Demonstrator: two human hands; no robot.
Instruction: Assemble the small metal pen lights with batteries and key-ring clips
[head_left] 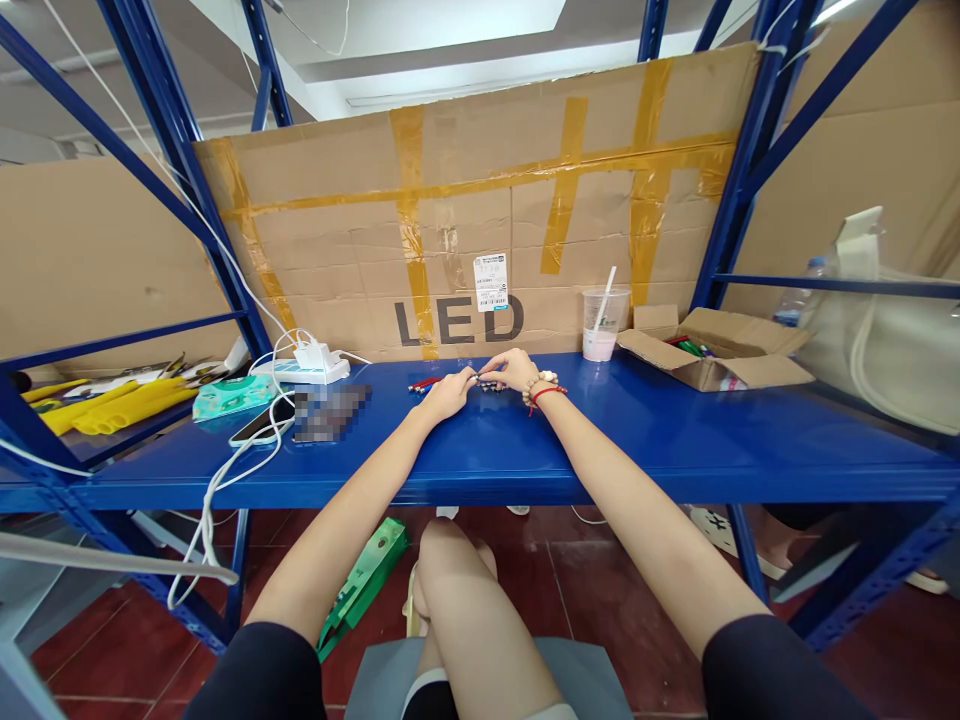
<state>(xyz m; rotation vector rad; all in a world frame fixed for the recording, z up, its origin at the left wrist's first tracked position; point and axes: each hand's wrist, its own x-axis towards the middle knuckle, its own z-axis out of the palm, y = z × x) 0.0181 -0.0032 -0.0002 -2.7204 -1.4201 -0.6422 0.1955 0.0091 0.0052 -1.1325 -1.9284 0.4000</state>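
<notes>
Both my arms reach out over the blue metal shelf (675,440). My left hand (448,392) rests on the shelf with its fingers curled, pinching a small dark part (472,379) at its fingertips. My right hand (511,368) meets it from the right, fingers closed on the same row of small dark metal parts (491,385). A red string and a bead bracelet (541,390) circle my right wrist. A few red pen-like pieces (421,384) lie just left of my left hand.
A taped cardboard sheet marked LED (465,230) backs the shelf. A plastic cup with a straw (602,325) and an open carton (712,350) stand to the right. A white charger (307,362), its cables, a phone (259,425) and yellow tubes (112,405) lie to the left.
</notes>
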